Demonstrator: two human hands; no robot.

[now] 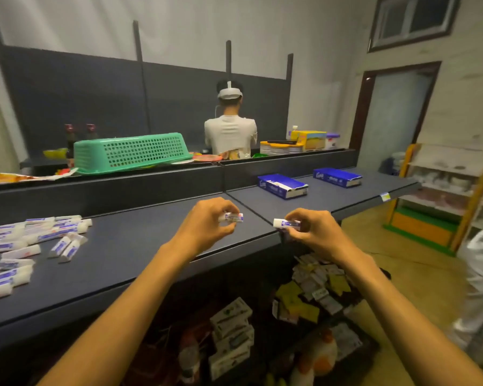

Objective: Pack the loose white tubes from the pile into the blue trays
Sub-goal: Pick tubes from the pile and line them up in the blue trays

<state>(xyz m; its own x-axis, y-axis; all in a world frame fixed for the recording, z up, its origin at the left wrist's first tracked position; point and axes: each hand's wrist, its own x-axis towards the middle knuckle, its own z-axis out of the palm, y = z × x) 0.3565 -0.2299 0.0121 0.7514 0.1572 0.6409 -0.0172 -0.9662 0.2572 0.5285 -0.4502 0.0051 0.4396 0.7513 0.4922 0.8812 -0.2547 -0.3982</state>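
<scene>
Both hands are raised over the front edge of the dark shelf (140,246), near the seam where its two sections meet. The left hand (207,221) has its fingers curled down around a small white tube (233,217) with a blue label, pinched between thumb and fingertips, the tube lying level with its right end showing. The right hand (315,232) pinches a second white tube (283,223) the same way, its capped left end sticking out toward the left hand. The two tubes are near each other but apart.

The pile of loose tubes (25,240) lies at the left end of the shelf, spread from the back edge to the front, several tubes scattered just beside the main heap.

Two blue trays stand on the right section of the shelf, toward its back edge: the nearer tray (282,186) and the farther tray (337,177), well apart from the pile. Their contents cannot be made out.

Beyond the back wall of the shelf, a green basket (131,153) lies upside down, and a person in a white shirt (230,132) stands facing away. Packets (315,291) fill the lower shelf beneath the right hand.
</scene>
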